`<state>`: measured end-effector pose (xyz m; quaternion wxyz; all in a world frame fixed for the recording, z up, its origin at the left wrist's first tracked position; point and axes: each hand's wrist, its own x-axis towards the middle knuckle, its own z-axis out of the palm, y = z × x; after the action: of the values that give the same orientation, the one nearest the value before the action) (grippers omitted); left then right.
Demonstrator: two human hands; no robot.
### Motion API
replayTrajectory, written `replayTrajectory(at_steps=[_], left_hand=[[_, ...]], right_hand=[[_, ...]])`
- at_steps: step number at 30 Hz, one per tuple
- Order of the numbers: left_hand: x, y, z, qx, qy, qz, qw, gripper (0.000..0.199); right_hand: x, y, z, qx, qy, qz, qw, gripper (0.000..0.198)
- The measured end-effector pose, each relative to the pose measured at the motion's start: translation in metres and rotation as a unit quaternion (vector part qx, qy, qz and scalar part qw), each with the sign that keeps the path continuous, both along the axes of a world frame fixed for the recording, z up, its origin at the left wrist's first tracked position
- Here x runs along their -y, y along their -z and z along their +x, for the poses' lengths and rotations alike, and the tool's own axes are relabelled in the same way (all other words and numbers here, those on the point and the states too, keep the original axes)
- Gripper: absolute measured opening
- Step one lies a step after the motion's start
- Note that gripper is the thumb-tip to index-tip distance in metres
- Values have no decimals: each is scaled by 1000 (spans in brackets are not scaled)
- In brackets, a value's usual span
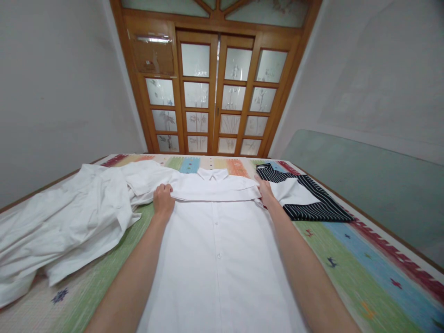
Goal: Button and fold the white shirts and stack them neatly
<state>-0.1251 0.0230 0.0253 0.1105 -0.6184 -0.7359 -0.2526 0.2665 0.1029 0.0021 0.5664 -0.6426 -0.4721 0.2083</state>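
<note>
A white button-up shirt (215, 259) lies front up, its collar pointing away from me and its buttons running down the middle. Across its chest, just below the collar, runs a folded band of white cloth (215, 194). My left hand (163, 200) is closed on the left end of this band, fingers curled over the cloth. At the right end my right hand (265, 190) grips the cloth, with the fingers partly hidden. A short white sleeve (298, 192) spreads out beyond my right hand.
A crumpled white garment (69, 212) lies to the left, meeting the shirt's left shoulder. Under the right sleeve is a black-and-white striped garment (333, 203). Everything rests on a colourful patterned cloth (374, 277). Past the far edge stand wood-framed glass doors (217, 92).
</note>
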Motion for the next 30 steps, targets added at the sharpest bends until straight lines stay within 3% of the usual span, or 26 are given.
replayTrajectory(at_steps=[3, 6, 13, 19, 23, 30], left_hand=[[0, 2, -1, 29, -12, 3, 1000, 30], [1, 3, -2, 59, -40, 3, 997, 31], [1, 3, -3, 78, -60, -13, 995, 34], [1, 3, -11, 85, -29, -12, 996, 36], [-3, -3, -29, 99, 9, -56, 994, 34], [12, -17, -45, -31, -11, -108, 994, 19]], right_hand=[[3, 1, -5, -2, 29, -22, 999, 46], [6, 1, -9, 16, 56, 6, 998, 52], [14, 8, -8, 113, 68, -12, 991, 24], [13, 12, -8, 159, 50, 11, 986, 21], [13, 12, -9, 176, 42, 5, 983, 23], [11, 13, -9, 173, 36, -6, 984, 21]])
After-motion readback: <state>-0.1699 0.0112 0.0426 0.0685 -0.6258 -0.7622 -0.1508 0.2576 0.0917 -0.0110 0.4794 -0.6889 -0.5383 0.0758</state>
